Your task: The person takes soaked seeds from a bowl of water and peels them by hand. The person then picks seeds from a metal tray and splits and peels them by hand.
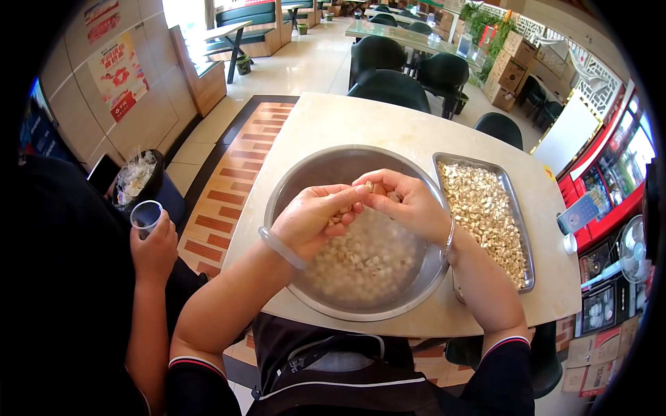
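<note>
Over a large steel basin (284,182) of cloudy water, my two hands meet at the fingertips. My left hand (316,218) is closed around several pale pieces that look like lotus seeds, partly visible between the curled fingers. With thumb and forefinger my right hand (409,204) pinches one small seed (370,187) against my left fingertips; another pale piece shows in its curled fingers. Many more lotus seeds (368,260) lie under the water. To the right of the basin, a rectangular metal tray (531,267) holds a heap of cream-coloured split lotus seeds (482,211).
Basin and tray stand on a pale table (333,118). At left, another person's hand (154,246) holds a clear cup (146,215) near a lined bin (139,177). Dark chairs (388,89) are beyond the table; a phone (578,213) is at its right edge.
</note>
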### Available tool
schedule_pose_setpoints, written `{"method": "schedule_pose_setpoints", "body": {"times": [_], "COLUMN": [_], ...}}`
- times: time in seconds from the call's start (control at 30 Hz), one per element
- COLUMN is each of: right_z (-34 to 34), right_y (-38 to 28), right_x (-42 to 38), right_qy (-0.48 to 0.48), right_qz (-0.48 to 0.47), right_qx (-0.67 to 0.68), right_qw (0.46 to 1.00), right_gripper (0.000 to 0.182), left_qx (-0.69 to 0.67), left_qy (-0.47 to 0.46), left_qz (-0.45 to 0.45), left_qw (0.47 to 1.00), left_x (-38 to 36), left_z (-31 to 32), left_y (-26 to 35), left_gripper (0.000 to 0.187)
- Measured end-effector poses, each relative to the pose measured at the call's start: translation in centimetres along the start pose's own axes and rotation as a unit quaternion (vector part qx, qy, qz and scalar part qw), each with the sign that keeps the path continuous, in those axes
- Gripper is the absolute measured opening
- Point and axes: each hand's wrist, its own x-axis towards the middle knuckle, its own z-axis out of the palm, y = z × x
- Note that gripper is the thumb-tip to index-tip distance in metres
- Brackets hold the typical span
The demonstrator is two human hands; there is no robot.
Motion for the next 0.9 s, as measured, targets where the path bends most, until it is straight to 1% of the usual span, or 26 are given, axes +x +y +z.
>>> {"method": "schedule_pose_setpoints", "body": {"times": [0.07, 0.1, 0.13, 0.17, 0.2, 0.3, 0.33, 0.4, 0.43, 0.47, 0.5, 0.57, 0.6, 0.67, 0.77, 0.87, 0.9], "right_z": [0.0, -0.5, -1.5, -2.1, -1.3, -1.5, -1.3, -0.2, 0.3, 0.4, 0.4, 0.2, 0.1, -0.1, -0.1, -0.4, -0.5], "right_y": [0.2, 0.6, 1.1, 1.4, -0.2, 0.8, 1.1, 1.5, 1.5, 0.9, 0.5, 0.0, 0.1, 0.4, 0.8, 0.2, 0.2], "right_x": [-0.1, -0.1, 0.0, 0.1, 0.1, 0.2, 0.0, 0.1, 0.2, -0.1, -0.2, -0.5, -0.5, -0.5, -0.6, -0.7, -0.7], "right_qy": [0.001, -0.007, -0.015, -0.022, 0.029, 0.017, 0.014, 0.042, 0.056, 0.052, 0.050, 0.048, 0.048, 0.049, 0.086, 0.061, 0.061], "right_qz": [-0.007, 0.016, 0.039, 0.060, 0.096, 0.101, 0.094, 0.014, -0.026, -0.080, -0.072, -0.056, -0.052, -0.044, -0.072, -0.083, -0.102], "right_qx": [-0.037, 0.083, 0.203, 0.319, 0.325, 0.226, 0.160, 0.020, -0.050, -0.154, -0.167, -0.195, -0.186, -0.169, -0.115, -0.174, -0.208], "right_qw": [0.999, 0.996, 0.978, 0.945, 0.940, 0.969, 0.982, 0.999, 0.997, 0.983, 0.982, 0.978, 0.980, 0.983, 0.987, 0.979, 0.971], "right_gripper": [0.020, 0.018, 0.016, 0.016, 0.017, 0.019, 0.019, 0.021, 0.022, 0.024, 0.024, 0.023, 0.023, 0.023, 0.023, 0.023, 0.023], "left_qx": [-0.026, -0.039, -0.067, -0.094, -0.121, -0.133, -0.115, -0.079, -0.066, -0.053, -0.041, -0.017, -0.006, -0.027, -0.028, -0.016, -0.012], "left_qy": [0.017, 0.026, 0.014, 0.001, -0.011, -0.050, -0.028, 0.018, 0.009, -0.001, -0.011, 0.017, 0.030, 0.003, -0.016, -0.015, -0.014], "left_qz": [-0.011, -0.017, -0.028, -0.039, -0.049, -0.056, -0.047, -0.029, -0.015, -0.002, 0.012, 0.014, 0.016, 0.006, -0.008, 0.003, 0.011], "left_qw": [0.999, 0.999, 0.997, 0.995, 0.991, 0.988, 0.992, 0.996, 0.998, 0.999, 0.999, 1.000, 0.999, 1.000, 0.999, 1.000, 1.000], "left_x": [-0.2, -0.2, -0.2, 0.0, 0.2, 0.5, 0.5, 0.5, 0.4, 0.4, 0.3, -0.1, -0.3, -0.2, -0.1, 0.1, 0.2], "left_z": [0.5, 0.8, 0.7, 0.6, 0.6, -0.3, -0.2, -0.1, -0.1, -0.1, 0.0, 0.8, 1.1, 0.9, 0.5, 0.1, 0.1], "left_y": [0.2, 0.2, 0.3, 0.3, 0.3, 0.1, 0.1, -0.2, -0.3, -0.4, -0.4, -0.1, 0.0, 0.1, 0.0, -0.3, -0.4], "left_gripper": [0.024, 0.026, 0.029, 0.031, 0.034, 0.039, 0.038, 0.039, 0.038, 0.037, 0.036, 0.036, 0.036, 0.034, 0.029, 0.023, 0.022]}}
